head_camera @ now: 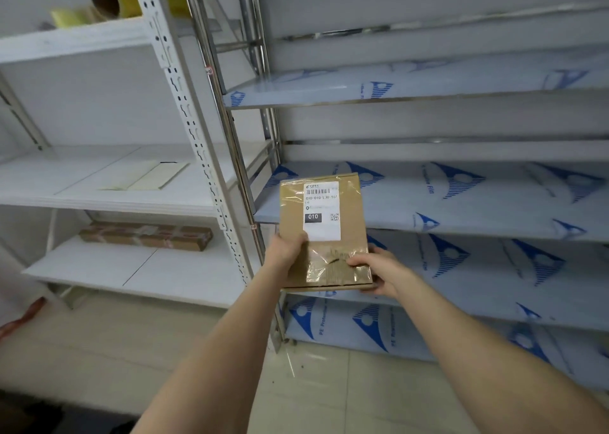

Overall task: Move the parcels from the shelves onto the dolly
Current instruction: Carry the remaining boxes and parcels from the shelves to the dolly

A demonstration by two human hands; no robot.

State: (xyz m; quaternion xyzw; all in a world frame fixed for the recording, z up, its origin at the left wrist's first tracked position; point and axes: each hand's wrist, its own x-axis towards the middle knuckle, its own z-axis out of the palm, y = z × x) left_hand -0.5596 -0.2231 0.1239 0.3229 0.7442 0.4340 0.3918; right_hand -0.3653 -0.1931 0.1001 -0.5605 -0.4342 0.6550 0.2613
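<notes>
A single head-worn camera is looking forward and down from the person's own standpoint, facing the corner where the white rack (99,183) is filling the left half and the film-covered steel rack (461,196) the right. It is sitting close: both forearms are rising from the bottom edge, and the left hand (290,249) and right hand (375,269) are gripping the parcel (324,232) at arm's length near mid-frame. The wide lens is bowing the uprights; the tiled floor (313,384) is showing along the bottom.
</notes>
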